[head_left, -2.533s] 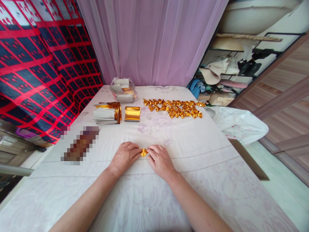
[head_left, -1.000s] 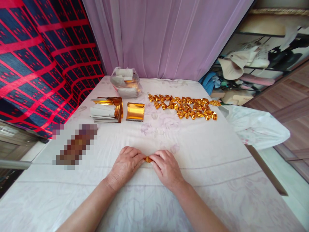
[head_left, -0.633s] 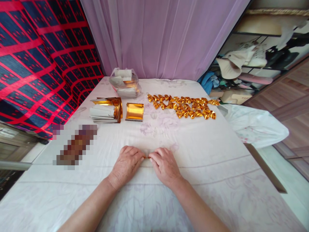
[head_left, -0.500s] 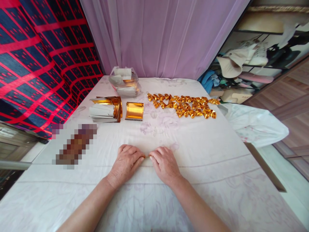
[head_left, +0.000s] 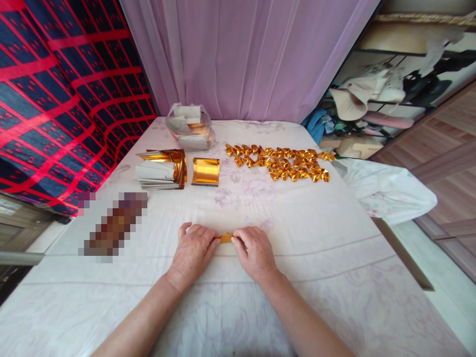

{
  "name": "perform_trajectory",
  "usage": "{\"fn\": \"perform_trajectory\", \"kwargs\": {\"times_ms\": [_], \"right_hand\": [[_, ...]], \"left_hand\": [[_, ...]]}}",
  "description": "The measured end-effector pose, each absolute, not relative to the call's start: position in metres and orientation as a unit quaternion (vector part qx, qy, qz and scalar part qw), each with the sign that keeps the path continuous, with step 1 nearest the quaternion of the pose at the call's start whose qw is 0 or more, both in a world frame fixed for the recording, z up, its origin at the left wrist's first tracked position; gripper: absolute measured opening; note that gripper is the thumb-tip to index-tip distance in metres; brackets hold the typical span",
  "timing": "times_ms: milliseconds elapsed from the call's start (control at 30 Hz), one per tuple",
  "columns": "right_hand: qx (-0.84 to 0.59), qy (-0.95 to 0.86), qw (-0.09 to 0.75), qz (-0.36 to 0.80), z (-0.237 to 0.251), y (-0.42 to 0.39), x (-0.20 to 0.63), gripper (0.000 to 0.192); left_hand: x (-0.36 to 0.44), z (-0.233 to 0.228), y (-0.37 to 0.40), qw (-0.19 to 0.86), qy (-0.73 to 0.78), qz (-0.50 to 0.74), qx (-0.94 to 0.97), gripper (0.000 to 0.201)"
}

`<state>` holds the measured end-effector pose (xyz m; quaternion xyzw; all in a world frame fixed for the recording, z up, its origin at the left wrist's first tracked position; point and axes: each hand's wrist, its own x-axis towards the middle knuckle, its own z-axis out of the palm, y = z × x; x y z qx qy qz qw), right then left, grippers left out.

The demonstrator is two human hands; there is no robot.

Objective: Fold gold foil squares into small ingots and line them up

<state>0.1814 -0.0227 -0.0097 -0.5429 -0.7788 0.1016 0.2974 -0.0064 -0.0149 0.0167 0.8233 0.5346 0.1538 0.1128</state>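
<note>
A small folded piece of gold foil paper spans the gap between my two hands, low over the cloth. My left hand pinches its left end between thumb and fingers. At the other end, my right hand grips it the same way, fingertips closed. Beyond the hands lie a short stack of flat gold foil sheets and, left of it, a thicker fanned stack of foil paper with grey-white backs. Rows of folded gold foil pieces stretch across the back right.
A clear plastic bag of more foil paper stands at the back. The table wears a pale floral cloth. A pixelated patch covers something at left. Purple curtain hangs behind; a cluttered shelf and white bag sit right.
The gold piece between my hands now shows more of its surface, where only a thin sliver showed before. Both hands stay in nearly the same place. The view has shifted slightly.
</note>
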Motion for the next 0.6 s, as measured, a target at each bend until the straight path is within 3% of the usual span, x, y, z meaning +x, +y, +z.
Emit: {"fn": "perform_trajectory", "kwargs": {"times_ms": [600], "right_hand": [[-0.58,-0.769,0.261,0.068,-0.0102,-0.0201,0.1785,0.012]], "left_hand": [[-0.0005,0.0084,-0.0174,0.023,0.561,0.181,0.808,0.022]]}}
